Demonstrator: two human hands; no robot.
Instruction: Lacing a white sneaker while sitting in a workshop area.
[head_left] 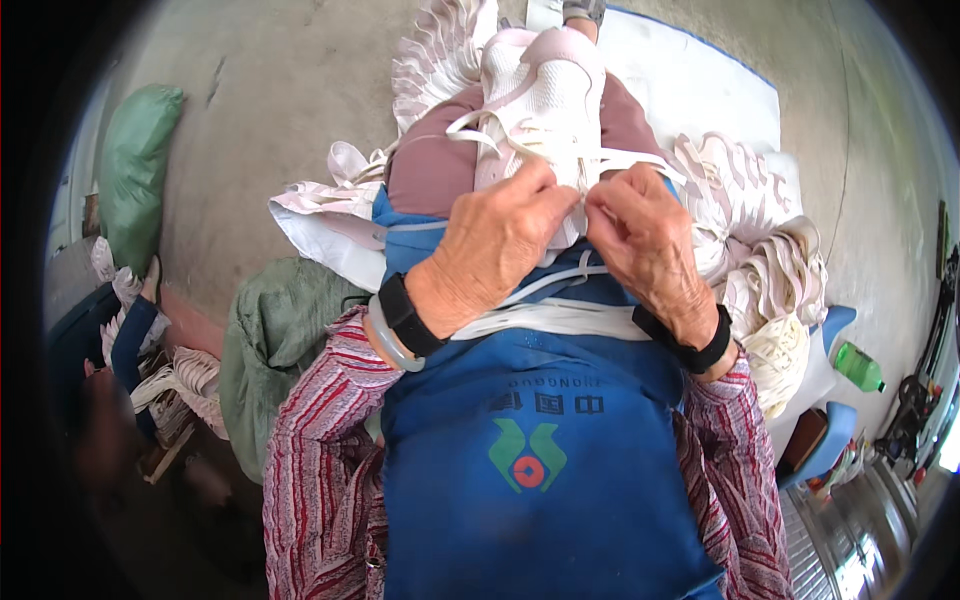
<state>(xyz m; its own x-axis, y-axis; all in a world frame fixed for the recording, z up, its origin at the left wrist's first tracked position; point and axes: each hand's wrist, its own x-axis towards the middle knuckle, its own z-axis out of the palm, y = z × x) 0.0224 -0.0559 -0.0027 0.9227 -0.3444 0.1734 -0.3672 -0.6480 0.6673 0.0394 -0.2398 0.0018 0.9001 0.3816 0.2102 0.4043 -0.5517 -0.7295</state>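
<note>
A white and pink shoe upper [550, 90] rests on my lap, its toe pointing away from me. White shoelace [625, 157] runs through its eyelets, with loose ends out to both sides. At the near end of the upper, my left hand [505, 235] is closed in a pinch on the lace. Just to its right, my right hand [648, 240] also pinches lace, fingers curled; the exact grip is partly hidden. More white laces [560, 320] lie across my blue apron [450, 480] below the hands.
Stacked shoe uppers [735, 195] sit at my right, beside a bundle of cream laces [778, 355]. More uppers [435, 65] lie at far left of my knees. A grey-green sack [275, 335] and green sack [143, 165] stand left. A green bottle [858, 367] lies right.
</note>
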